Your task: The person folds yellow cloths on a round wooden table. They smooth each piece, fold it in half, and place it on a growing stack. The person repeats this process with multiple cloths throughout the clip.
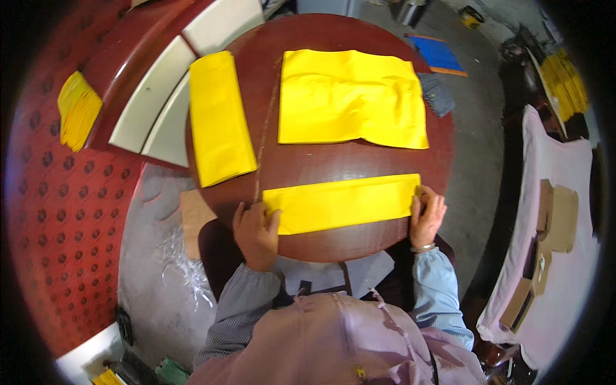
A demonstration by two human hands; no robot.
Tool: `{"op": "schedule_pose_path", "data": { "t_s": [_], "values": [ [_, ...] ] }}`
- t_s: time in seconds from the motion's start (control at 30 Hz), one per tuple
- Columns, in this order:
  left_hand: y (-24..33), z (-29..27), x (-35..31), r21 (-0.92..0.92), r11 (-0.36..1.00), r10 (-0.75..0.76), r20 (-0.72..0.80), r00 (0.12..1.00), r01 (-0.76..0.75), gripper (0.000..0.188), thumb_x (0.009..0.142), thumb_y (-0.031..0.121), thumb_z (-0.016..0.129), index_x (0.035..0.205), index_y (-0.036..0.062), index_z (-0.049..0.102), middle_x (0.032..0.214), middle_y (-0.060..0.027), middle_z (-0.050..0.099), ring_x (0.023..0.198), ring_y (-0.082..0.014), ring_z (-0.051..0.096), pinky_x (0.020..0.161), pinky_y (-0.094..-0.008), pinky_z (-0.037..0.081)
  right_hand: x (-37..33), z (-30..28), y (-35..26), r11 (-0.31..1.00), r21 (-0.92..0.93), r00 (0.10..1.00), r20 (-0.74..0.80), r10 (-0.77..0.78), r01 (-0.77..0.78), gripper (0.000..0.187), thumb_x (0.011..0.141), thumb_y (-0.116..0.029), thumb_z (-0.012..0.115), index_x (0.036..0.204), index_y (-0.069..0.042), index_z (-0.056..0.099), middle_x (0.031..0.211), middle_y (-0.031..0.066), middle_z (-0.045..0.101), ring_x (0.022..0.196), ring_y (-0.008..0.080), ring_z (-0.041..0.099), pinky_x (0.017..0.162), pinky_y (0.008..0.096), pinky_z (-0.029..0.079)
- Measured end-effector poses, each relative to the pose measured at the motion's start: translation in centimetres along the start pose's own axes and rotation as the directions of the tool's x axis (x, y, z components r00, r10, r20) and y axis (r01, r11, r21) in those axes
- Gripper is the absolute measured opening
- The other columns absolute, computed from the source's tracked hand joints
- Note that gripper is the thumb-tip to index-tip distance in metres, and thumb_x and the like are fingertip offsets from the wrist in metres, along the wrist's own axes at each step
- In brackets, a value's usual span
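Note:
A long folded yellow sheet (346, 202) lies crosswise near the front of the round, dark red table (333, 247). Its left end is between the thumb and fingers of my left hand (258, 234). At the opposite end, my right hand (428, 218) grips the edge, thumb toward the sheet; part of its fingers is hidden. Beyond it, a wider stack of yellow sheets (353, 96) is spread out, slightly wrinkled. To the left, a folded yellow bundle (221, 119) lies lengthwise at the table's edge. Whether the yellow material is paper or cloth I cannot tell.
Left of the table stand white-and-red curved furniture (154, 93) and a yellow stack (79, 110) on patterned red covering. A blue board (439, 54) and grey cloth (436, 94) are at the far right. Open cardboard boxes (558, 218) lie on a pink-covered surface (513, 289).

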State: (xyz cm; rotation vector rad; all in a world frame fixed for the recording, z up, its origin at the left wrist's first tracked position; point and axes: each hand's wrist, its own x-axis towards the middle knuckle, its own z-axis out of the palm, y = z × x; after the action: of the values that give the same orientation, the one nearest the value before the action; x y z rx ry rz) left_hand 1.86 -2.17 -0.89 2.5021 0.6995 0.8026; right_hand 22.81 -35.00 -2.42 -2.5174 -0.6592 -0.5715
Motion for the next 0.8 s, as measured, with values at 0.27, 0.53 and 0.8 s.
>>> {"op": "schedule_pose_path", "data": {
  "t_s": [0.27,0.53,0.8],
  "values": [
    [0.0,0.0,0.2,0.071,0.990,0.127,-0.044,0.991,-0.124,0.021,0.085,0.007,0.085,0.103,0.0087,0.074,0.077,-0.0084,0.062,0.076,-0.0298,0.062,0.104,-0.0490,0.050,0.6,-0.2,-0.1,0.993,-0.045,0.993,0.032,-0.109,0.111,0.026,0.090,-0.005,0.073,0.115,-0.011,0.076,0.101,0.0075,0.070,0.097,0.0292,0.062,0.086,0.0432,0.045],
    [0.5,0.0,1.0,-0.014,0.953,0.300,0.170,0.939,-0.302,0.034,0.086,-0.003,0.074,0.118,0.0084,0.076,0.139,-0.0178,0.064,0.131,-0.0360,0.063,0.116,-0.0507,0.046,0.7,-0.1,-0.2,0.992,-0.048,0.993,0.007,-0.117,0.117,0.024,0.092,-0.007,0.073,0.115,-0.013,0.077,0.094,0.0069,0.066,0.096,0.0292,0.062,0.085,0.0433,0.045],
    [5.1,2.6,0.4,-0.032,0.999,0.002,0.419,0.908,0.012,0.064,0.101,0.019,0.070,0.158,-0.0018,0.047,0.167,-0.0350,0.036,0.160,-0.0551,0.022,0.131,-0.0578,0.026,0.5,0.1,0.1,0.992,-0.050,0.992,-0.028,-0.119,0.117,0.024,0.092,-0.008,0.074,0.115,-0.015,0.077,0.096,0.0045,0.069,0.098,0.0280,0.062,0.084,0.0431,0.044]
  ]
}}
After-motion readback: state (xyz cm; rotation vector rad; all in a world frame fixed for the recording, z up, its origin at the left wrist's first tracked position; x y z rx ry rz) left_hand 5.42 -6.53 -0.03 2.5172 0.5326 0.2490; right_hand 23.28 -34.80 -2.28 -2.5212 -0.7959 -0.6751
